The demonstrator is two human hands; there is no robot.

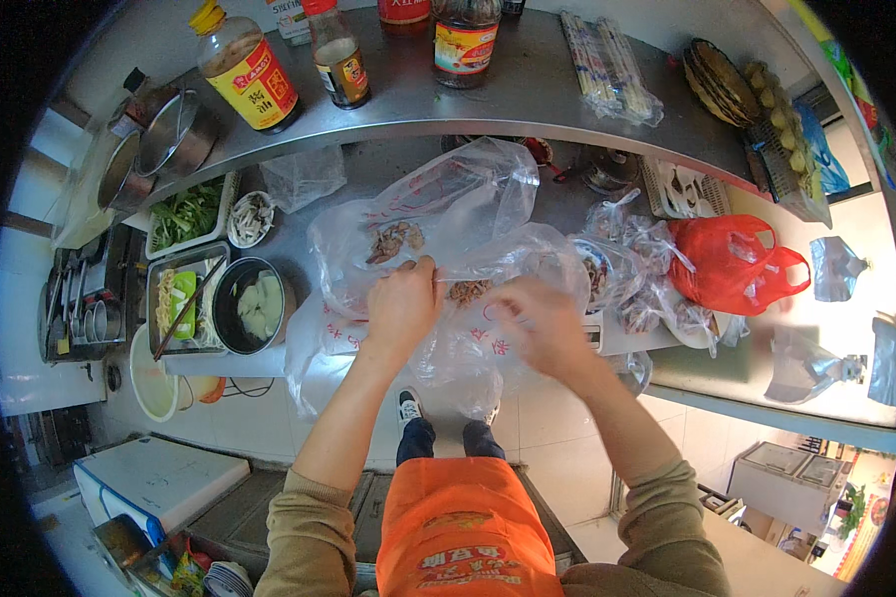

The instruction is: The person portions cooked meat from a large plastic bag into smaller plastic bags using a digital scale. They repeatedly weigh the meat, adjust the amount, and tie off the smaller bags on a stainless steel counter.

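A large clear plastic bag [485,179] lies spread on the steel worktop, with brown dried-looking food pieces [396,242] in it. My left hand [403,298] pinches the near edge of this plastic. To its right, reddish-brown spice-like pieces [469,291] sit in another clear bag [549,257]. Over that second bag is my right hand [541,324], blurred, its fingers curled; whether they grip the film is unclear. Loose plastic with red printing [455,358] hangs over the worktop's front edge.
On the left stand a pot of pale slices [260,306], a noodle tray with chopsticks [187,313] and leafy greens [187,213]. Tied bags and a red plastic bag [724,257] crowd the right. Sauce bottles [250,82] line the steel shelf [388,116] above.
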